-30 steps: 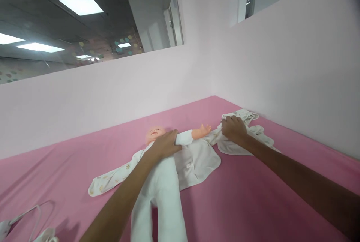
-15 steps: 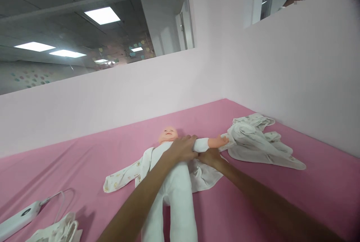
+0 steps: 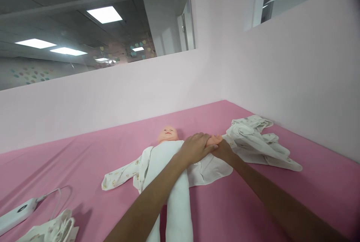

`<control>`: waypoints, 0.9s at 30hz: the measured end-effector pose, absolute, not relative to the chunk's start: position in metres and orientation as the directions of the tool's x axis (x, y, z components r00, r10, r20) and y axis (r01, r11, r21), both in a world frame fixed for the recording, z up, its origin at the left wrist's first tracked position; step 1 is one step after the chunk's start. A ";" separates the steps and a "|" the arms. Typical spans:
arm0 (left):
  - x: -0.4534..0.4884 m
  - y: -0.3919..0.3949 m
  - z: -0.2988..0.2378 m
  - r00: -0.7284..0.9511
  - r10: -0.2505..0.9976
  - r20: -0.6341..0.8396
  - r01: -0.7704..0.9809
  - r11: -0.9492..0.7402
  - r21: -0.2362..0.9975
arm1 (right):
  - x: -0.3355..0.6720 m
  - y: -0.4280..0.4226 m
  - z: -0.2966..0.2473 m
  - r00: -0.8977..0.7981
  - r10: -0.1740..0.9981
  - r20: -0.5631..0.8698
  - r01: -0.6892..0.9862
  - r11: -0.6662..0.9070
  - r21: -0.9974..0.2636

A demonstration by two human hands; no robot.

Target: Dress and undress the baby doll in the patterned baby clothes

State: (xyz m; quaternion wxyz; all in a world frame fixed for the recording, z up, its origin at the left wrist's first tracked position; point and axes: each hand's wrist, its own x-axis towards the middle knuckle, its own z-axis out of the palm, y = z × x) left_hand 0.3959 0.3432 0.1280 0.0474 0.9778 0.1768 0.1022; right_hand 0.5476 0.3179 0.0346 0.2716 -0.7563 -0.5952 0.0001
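A baby doll (image 3: 168,135) in a white one-piece lies on its back on the pink bed sheet (image 3: 92,144), over an opened patterned baby garment (image 3: 209,169). My left hand (image 3: 195,147) is wrapped round the doll's outstretched arm near the wrist. My right hand (image 3: 223,149) sits just beside it at the doll's hand, its fingers mostly hidden behind the left hand and the garment edge. One patterned sleeve (image 3: 118,174) of the garment spreads out to the left.
A crumpled white patterned cloth (image 3: 257,142) lies by the right wall. At the lower left are a white device with a cable (image 3: 17,214) and another folded cloth (image 3: 53,230). Pale pink walls enclose the bed at the back and right.
My right hand left the crumpled cloth and came to the doll's hand. My left hand slid from the doll's shoulder out along its arm toward the wrist.
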 end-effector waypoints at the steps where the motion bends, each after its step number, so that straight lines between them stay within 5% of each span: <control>1: 0.396 0.345 0.127 0.909 0.382 0.166 0.363 -0.922 0.136 | 0.553 0.317 0.037 0.323 0.900 0.292 0.877 -0.169 -0.450; 10: 0.395 0.357 0.122 0.855 0.516 -0.046 0.518 -0.848 0.114 | 0.575 0.302 0.056 0.405 0.911 0.081 0.677 -0.239 -0.696; 27: 0.398 0.364 0.115 0.852 0.508 -0.126 0.519 -0.851 0.083 | 0.542 0.291 0.080 0.488 0.841 0.235 0.766 -0.282 -0.578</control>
